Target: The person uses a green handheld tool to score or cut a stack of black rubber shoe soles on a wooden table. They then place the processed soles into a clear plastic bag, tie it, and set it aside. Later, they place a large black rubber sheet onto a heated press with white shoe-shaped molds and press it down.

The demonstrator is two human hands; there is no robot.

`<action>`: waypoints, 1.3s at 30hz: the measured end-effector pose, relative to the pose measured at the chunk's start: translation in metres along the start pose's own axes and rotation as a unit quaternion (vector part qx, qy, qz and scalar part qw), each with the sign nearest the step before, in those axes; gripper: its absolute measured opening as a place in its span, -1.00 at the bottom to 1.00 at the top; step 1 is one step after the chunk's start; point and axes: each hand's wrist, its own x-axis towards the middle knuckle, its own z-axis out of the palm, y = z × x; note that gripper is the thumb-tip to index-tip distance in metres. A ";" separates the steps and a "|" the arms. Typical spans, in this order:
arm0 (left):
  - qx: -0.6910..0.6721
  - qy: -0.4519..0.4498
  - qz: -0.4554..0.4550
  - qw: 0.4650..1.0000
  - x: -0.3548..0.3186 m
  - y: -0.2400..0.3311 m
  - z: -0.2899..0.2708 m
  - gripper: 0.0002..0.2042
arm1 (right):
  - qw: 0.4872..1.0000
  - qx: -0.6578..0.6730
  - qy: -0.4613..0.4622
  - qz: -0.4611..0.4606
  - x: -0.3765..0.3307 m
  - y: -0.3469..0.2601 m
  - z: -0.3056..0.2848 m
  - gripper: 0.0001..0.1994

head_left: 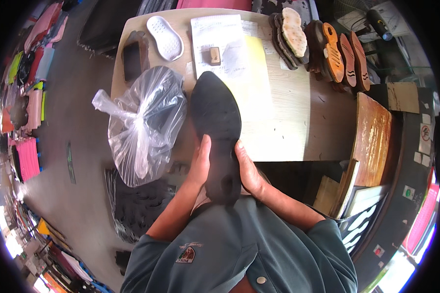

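A long black shoe sole (216,110) stands out in front of me, its pointed toe end over the table and its heel end close to my shirt. My left hand (201,160) presses against its left edge, thumb up along the side. On the opposite edge my right hand (248,168) grips at about the same height. The fingers beneath are hidden, so I cannot tell whether more than one sole is held. Just left of the toe end lies a knotted clear plastic bag (144,124) with dark contents.
On the table (288,117) are a white perforated sole (165,39), a dark phone (132,61), written papers (215,31) under a small tan block (214,56), and a yellow sheet (257,63). Stacked soles (293,34) and orange-brown soles (334,53) line the far right. Wooden boards (371,139) lean at right.
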 end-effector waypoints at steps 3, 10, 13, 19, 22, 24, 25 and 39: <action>-0.049 0.022 -0.028 0.998 0.002 -0.003 0.000 -0.41 | 0.999 -0.002 0.034 -0.002 0.004 0.008 -0.001 -0.07; -0.080 0.010 0.002 0.997 -0.027 0.014 0.011 -0.27 | 0.998 -0.033 0.016 -0.053 0.002 0.011 -0.013 -0.08; -0.037 -0.042 0.032 0.998 -0.044 0.013 0.017 -0.25 | 0.998 -0.049 0.003 -0.024 -0.002 0.013 -0.017 -0.04; -0.165 -0.053 -0.017 0.985 -0.053 0.006 0.014 -0.27 | 0.994 -0.106 -0.001 -0.012 0.003 0.009 -0.013 0.05; -0.091 -0.002 -0.065 0.994 -0.056 0.004 0.009 -0.34 | 0.993 -0.118 -0.005 -0.020 0.004 -0.001 -0.011 0.07; -0.124 0.031 -0.112 0.985 -0.056 0.001 0.003 -0.39 | 0.991 -0.128 -0.028 0.007 -0.001 -0.009 -0.016 0.08; -0.131 0.062 -0.137 0.980 -0.055 -0.001 0.002 -0.41 | 0.990 -0.135 -0.036 0.026 -0.003 -0.013 -0.019 0.09; 0.265 0.239 0.257 0.898 -0.037 0.084 0.085 -0.51 | 0.617 -0.734 0.007 -0.285 -0.018 0.014 -0.279 -0.47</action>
